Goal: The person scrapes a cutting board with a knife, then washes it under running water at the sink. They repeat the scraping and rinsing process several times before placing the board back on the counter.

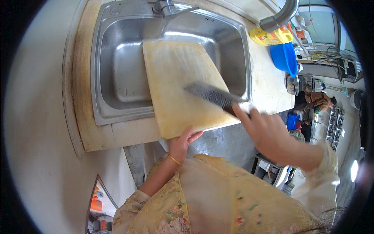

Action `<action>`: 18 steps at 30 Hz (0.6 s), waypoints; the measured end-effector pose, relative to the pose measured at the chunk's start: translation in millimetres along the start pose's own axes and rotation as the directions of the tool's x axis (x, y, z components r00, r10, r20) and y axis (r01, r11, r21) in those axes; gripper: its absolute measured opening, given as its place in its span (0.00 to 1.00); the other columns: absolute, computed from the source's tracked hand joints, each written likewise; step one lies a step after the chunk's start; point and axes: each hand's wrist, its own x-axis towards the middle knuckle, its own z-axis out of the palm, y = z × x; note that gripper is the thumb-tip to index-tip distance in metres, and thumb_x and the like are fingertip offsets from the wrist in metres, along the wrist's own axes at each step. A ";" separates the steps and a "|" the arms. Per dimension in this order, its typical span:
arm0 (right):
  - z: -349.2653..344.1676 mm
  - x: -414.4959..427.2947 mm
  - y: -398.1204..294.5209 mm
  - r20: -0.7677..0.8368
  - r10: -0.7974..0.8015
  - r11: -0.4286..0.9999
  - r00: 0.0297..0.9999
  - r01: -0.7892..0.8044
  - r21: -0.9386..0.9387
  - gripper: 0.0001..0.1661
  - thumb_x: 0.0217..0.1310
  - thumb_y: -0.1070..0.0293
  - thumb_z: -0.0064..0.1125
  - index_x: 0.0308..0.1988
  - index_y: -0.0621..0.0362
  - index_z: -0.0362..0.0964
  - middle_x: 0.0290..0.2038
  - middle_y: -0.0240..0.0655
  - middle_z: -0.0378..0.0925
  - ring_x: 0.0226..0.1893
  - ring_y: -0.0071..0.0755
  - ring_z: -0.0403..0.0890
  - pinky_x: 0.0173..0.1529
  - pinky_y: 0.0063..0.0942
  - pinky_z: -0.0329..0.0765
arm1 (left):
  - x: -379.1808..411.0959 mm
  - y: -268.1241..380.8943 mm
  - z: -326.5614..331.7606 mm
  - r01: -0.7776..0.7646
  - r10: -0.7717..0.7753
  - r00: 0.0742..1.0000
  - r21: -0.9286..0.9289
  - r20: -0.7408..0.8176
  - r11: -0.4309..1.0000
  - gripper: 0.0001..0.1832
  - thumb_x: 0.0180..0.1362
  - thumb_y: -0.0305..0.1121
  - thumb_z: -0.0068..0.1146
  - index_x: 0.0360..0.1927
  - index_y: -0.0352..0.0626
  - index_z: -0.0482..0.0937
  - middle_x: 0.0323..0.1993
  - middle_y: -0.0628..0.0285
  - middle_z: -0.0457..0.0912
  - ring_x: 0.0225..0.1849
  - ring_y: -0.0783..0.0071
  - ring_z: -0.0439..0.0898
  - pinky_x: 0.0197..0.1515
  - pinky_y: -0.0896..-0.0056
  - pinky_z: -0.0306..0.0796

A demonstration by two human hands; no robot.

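A worn, yellowed cutting board (178, 76) slants over the sink, its near end jutting past the counter's front edge. My left hand (182, 143) grips that near edge, thumb on the upper face and the other fingers partly hidden. In my right hand (266, 133) is a kitchen knife with a broad dark blade (209, 93), blurred by motion. The blade lies low across the board's right half, its tip toward the middle; I cannot tell whether it touches the surface. Pale streaks mark the board's far part.
Around the board is a stainless steel sink (128, 73) with a faucet (166, 7) at its back. On the counter (266, 87) to the right stand a yellow jug (264, 36), a blue basin (283, 58) and a metal pot (292, 84). A person (317, 101) is farther off.
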 end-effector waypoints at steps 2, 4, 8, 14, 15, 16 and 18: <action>-12.0 -2.7 4.2 0.082 -0.014 0.999 0.997 0.011 0.034 0.39 0.49 0.77 0.52 0.62 0.64 0.51 0.33 0.46 0.73 0.25 0.39 0.79 0.26 0.33 0.73 | -1.4 0.2 -0.1 0.013 -0.013 1.000 0.005 -0.024 1.000 0.16 0.61 0.27 0.46 0.52 0.32 0.67 0.50 0.56 0.74 0.51 0.61 0.76 0.56 0.54 0.71; 7.9 58.9 21.4 -0.259 -0.020 1.000 0.966 0.016 -0.018 0.17 0.49 0.73 0.55 0.43 0.59 0.72 0.26 0.39 0.76 0.25 0.35 0.80 0.30 0.27 0.78 | 0.9 -0.9 -3.0 0.048 -0.047 0.997 0.021 -0.067 0.999 0.17 0.61 0.27 0.45 0.52 0.31 0.67 0.50 0.55 0.74 0.51 0.61 0.76 0.56 0.54 0.72; 92.7 188.0 64.0 -0.240 0.203 0.978 0.949 -0.206 0.015 0.04 0.49 0.74 0.56 0.28 0.55 0.77 0.27 0.34 0.79 0.28 0.35 0.82 0.33 0.28 0.79 | -3.4 -1.7 7.3 0.035 -0.035 0.999 0.029 0.023 0.999 0.15 0.61 0.26 0.46 0.48 0.27 0.68 0.47 0.55 0.74 0.48 0.61 0.77 0.55 0.57 0.74; 16.4 18.8 39.9 0.001 0.055 0.998 0.999 -0.055 0.019 0.33 0.53 0.74 0.51 0.60 0.55 0.55 0.28 0.40 0.73 0.23 0.38 0.79 0.23 0.34 0.74 | -2.2 0.6 2.3 0.039 -0.039 0.996 0.003 -0.079 0.999 0.17 0.60 0.27 0.46 0.52 0.32 0.68 0.49 0.55 0.75 0.49 0.60 0.77 0.54 0.57 0.74; 16.1 -5.6 35.3 0.071 0.031 0.999 0.997 -0.033 0.018 0.36 0.52 0.74 0.52 0.62 0.58 0.54 0.27 0.40 0.73 0.22 0.38 0.79 0.23 0.33 0.74 | -4.2 4.5 6.4 0.042 -0.041 0.994 0.014 -0.100 0.999 0.17 0.60 0.27 0.47 0.52 0.33 0.68 0.48 0.55 0.75 0.49 0.60 0.77 0.54 0.58 0.74; 18.4 -2.4 40.9 0.062 0.054 0.999 0.997 -0.053 -0.005 0.35 0.52 0.75 0.52 0.61 0.59 0.55 0.27 0.39 0.73 0.22 0.38 0.79 0.24 0.33 0.74 | -4.8 6.8 8.7 0.040 -0.037 0.991 0.023 -0.125 0.999 0.16 0.60 0.27 0.47 0.52 0.34 0.68 0.48 0.55 0.75 0.49 0.61 0.77 0.53 0.58 0.74; 35.7 30.2 61.2 -0.069 0.059 0.997 0.996 -0.062 -0.046 0.31 0.53 0.74 0.51 0.59 0.61 0.57 0.26 0.38 0.74 0.21 0.39 0.79 0.25 0.33 0.75 | -5.2 5.1 8.1 0.054 -0.050 0.989 0.029 -0.136 0.998 0.17 0.60 0.27 0.47 0.52 0.34 0.68 0.48 0.55 0.75 0.49 0.61 0.77 0.53 0.59 0.75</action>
